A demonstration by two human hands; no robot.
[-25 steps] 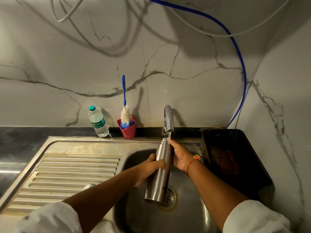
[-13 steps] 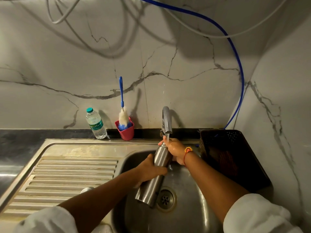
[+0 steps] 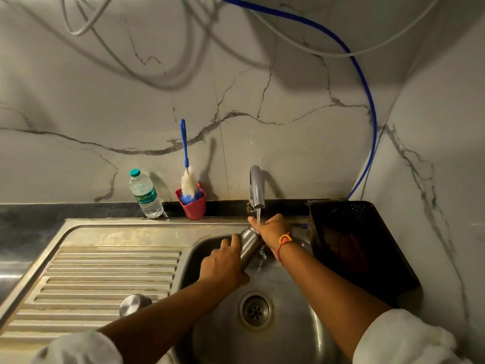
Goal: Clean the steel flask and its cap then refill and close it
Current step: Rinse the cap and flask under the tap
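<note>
The steel flask (image 3: pixel 248 243) is held tilted over the sink (image 3: pixel 288 324) at centre frame, its neck up under the tap (image 3: pixel 256 187). The left hand (image 3: pixel 223 266) has its grip closed round the flask body. The right hand (image 3: pixel 273 229) has its grip wrapped round the neck and hides the mouth, so the contents cannot be seen. Water (image 3: pixel 258 216) runs from the tap onto the right hand and neck.

The cap (image 3: pixel 133 304) stands on the drainboard (image 3: pixel 105 271), lower left. On the table (image 3: pixel 31 214) at the back wall:
- a pink cup (image 3: pixel 193 207) holding a bottle brush (image 3: pixel 187 179), handle up;
- a clear plastic bottle (image 3: pixel 145 193), capped, fill level unclear.

A dark basket (image 3: pixel 367 258) sits at the right; its contents are indistinct.

Compared with half a second ago, the flask is higher. Its base, then hanging near the drain (image 3: pixel 256 310), is now hidden behind the left hand.
</note>
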